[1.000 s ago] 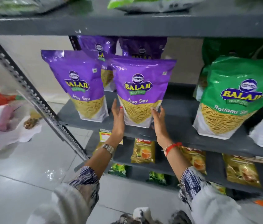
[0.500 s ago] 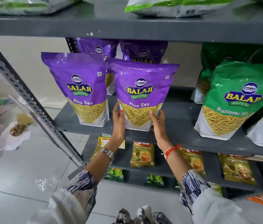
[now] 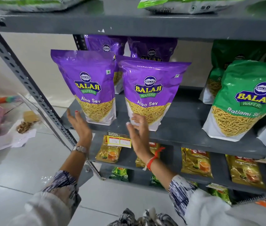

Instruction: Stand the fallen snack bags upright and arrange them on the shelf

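Two purple Aloo Sev bags stand upright side by side at the front of the grey shelf (image 3: pixel 178 128): the left purple bag (image 3: pixel 88 82) and the right purple bag (image 3: pixel 150 88). Two more purple bags (image 3: pixel 152 48) stand behind them. My left hand (image 3: pixel 80 126) hovers open just left of and below the left purple bag. My right hand (image 3: pixel 137 131) is open in front of the lower left corner of the right purple bag, fingers spread; I cannot tell if it touches the bag. Green Ratlami Sev bags (image 3: pixel 246 98) stand upright to the right.
The shelf above (image 3: pixel 129 22) carries flat-lying green and white bags (image 3: pixel 186 4). Lower shelves hold gold tea packets (image 3: pixel 196 162) and a price label (image 3: pixel 119 141). A slotted grey upright (image 3: pixel 31 88) runs diagonally on the left. Clutter lies on the tiled floor (image 3: pixel 6 124).
Both hands have let go of the right purple bag and moved left and down; that bag now stands alone. The left hand is now beside the left purple bag.
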Motion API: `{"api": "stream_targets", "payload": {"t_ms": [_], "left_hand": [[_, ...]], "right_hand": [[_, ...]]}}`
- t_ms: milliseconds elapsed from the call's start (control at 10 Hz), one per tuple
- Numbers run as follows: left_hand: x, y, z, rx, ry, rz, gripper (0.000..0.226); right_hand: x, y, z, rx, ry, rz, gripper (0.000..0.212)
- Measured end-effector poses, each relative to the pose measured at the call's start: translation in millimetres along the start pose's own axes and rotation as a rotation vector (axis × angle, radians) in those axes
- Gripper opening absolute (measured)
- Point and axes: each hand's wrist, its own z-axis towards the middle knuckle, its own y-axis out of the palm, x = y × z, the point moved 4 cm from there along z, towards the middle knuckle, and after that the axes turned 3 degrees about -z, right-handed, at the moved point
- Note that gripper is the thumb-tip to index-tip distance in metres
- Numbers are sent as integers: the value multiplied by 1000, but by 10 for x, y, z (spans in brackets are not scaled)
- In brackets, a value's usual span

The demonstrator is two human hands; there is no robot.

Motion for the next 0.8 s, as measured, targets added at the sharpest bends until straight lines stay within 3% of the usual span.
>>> {"api": "stream_targets", "payload": {"t_ms": [100, 200, 400, 800], "left_hand": [[-74, 35, 148, -152, -121, -24, 60], [-267, 66, 279, -298, -226, -8, 86], [37, 220, 113, -331, -128, -51, 50], [34, 169, 43, -362, -123, -34, 61]], "right_hand": [[-74, 446, 172, -226, 120, -59, 64], [-154, 664, 377, -264, 268, -16, 79], [-145, 830, 541, -247, 337, 52, 74], [-134, 700, 408, -211, 349, 82, 75]]}}
